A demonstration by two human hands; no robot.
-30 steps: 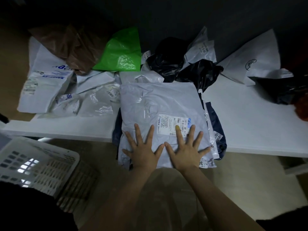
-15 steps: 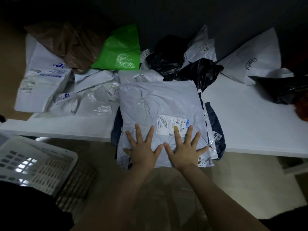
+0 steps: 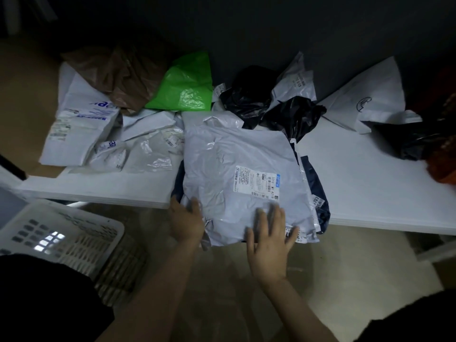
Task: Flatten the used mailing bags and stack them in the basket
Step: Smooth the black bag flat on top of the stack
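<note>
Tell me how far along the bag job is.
Done: grey bag lies flat on a navy bag. In hand: left hand at its edge, right hand flat on it. Left: crumpled green bag and black bags to flatten; basket to fill.

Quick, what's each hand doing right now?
Left hand: grips the grey mailing bag at its left edge, thumb on top.
Right hand: open, flat on the same bag, blurred.
</note>
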